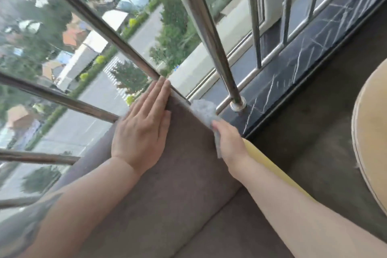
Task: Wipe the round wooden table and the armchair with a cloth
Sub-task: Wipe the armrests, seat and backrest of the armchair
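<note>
The brown upholstered armchair [184,174] fills the lower middle of the head view, its back edge running up to a corner near the railing. My left hand [144,123] lies flat on top of the chair's back, fingers together and pointing at that corner. My right hand [228,142] presses a pale grey cloth [204,111] against the outer side of the chair's back, just below the corner; part of the cloth is hidden behind the hand. The round wooden table [370,142] shows only as a curved light rim at the right edge.
A steel balcony railing [209,33] with glass panels stands right behind the chair, its post bolted to a dark marble curb [293,65]. Dark floor [314,132] lies between chair and table. A yellow strip [272,169] runs along the chair's side.
</note>
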